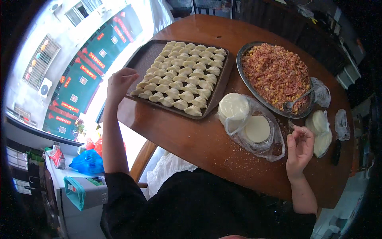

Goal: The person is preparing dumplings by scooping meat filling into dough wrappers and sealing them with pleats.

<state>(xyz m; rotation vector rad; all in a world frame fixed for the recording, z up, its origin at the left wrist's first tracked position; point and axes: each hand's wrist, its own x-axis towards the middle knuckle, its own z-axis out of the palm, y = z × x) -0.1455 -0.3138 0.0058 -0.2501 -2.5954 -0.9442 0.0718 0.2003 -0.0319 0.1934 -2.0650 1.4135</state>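
My left hand [121, 82] hovers by the left edge of a dark baking tray [139, 59], its fingers bent together with nothing seen in them. Rows of folded dumplings [181, 73] cover most of the tray. At the right, my right hand [300, 148] is raised over the table with fingers loosely curled and thumb apart, and I see nothing held. Beside it lies a clear plastic bag [274, 149] with a stack of round dough wrappers [234, 107] and another pale round wrapper [257, 129]. Beyond is a large oval metal dish of meat-and-corn filling [274, 71] with a spoon [292, 104].
More wrapped wrappers [319, 131] lie right of my right hand, near a crumpled bag [342, 124] and a black-handled tool [337, 152]. Flour specks dot the wooden table [191, 137]. A grey bin [89, 193] and a blue bag [86, 161] are at lower left.
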